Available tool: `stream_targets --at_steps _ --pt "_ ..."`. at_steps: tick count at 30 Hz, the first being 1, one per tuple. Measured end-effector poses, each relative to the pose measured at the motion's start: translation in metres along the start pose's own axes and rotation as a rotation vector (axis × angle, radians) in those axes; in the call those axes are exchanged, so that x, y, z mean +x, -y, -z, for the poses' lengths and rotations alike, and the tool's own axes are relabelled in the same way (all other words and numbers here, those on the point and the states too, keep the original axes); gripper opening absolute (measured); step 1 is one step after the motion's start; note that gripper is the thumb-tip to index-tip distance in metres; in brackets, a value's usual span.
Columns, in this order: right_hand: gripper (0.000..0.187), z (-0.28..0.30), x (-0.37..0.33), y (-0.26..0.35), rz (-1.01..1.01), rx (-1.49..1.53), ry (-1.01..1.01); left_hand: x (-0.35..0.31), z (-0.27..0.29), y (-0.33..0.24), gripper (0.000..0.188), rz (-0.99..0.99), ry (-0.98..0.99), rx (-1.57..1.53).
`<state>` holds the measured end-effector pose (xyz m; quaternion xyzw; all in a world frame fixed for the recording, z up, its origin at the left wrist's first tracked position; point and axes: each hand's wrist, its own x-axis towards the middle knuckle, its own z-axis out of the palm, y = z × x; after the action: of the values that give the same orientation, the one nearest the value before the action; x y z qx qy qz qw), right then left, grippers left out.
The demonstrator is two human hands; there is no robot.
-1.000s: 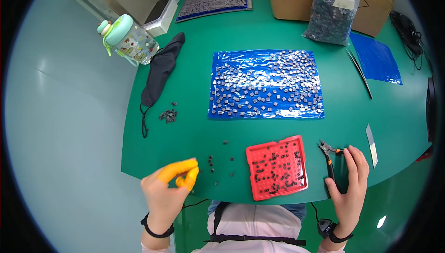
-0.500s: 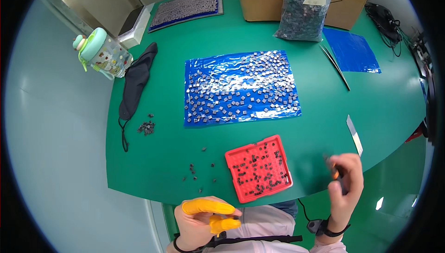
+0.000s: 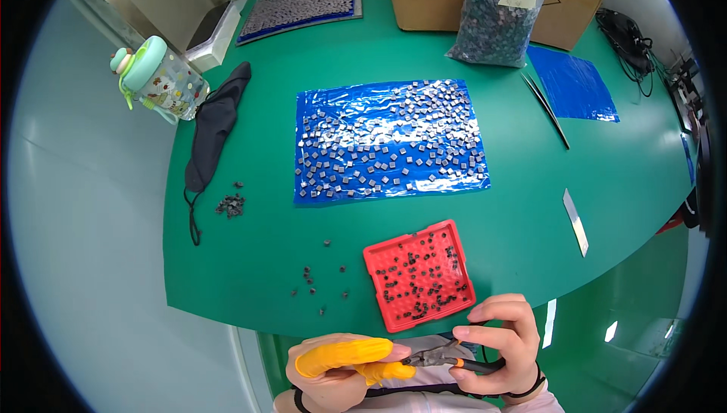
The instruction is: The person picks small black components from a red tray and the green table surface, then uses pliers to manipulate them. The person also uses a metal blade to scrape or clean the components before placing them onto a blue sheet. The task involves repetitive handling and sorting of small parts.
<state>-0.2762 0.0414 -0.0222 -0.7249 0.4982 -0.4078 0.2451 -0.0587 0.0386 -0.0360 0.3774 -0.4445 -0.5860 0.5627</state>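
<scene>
Showing both hands on the wearer's side of the red tray (image 3: 381, 292), the head view has the left hand (image 3: 326, 384), in yellow finger cots (image 3: 344, 354), pinching what looks like a small dark piece (image 3: 408, 361), partly hidden, at the tip of the side cutters (image 3: 433, 358). The right hand (image 3: 506, 345) grasps their handles. Dark components (image 3: 413, 258) lie in the tray; beyond it spreads blue film (image 3: 326, 101) bearing grey squares (image 3: 457, 110).

The pliers (image 3: 435, 357) are made of metal, with handles (image 3: 485, 366) sheathed in smooth plastic; the tray (image 3: 433, 316) is moulded in glossy plastic; the central sheet (image 3: 333, 101) is seen as shiny film, the strapped piece (image 3: 212, 133) as matt cloth
</scene>
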Motion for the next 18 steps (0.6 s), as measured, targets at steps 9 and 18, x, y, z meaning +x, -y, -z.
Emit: stream_targets --at_steps 9,18 --pt "0.041 0.0022 0.0037 -0.0026 0.026 -0.033 0.022 -0.0031 0.0013 -0.0007 0.021 -0.021 -0.005 0.039" --pt "0.041 0.0011 0.0032 -0.0073 0.014 -0.019 0.006 0.0010 0.0032 -0.0090 0.019 0.049 0.119 0.090"
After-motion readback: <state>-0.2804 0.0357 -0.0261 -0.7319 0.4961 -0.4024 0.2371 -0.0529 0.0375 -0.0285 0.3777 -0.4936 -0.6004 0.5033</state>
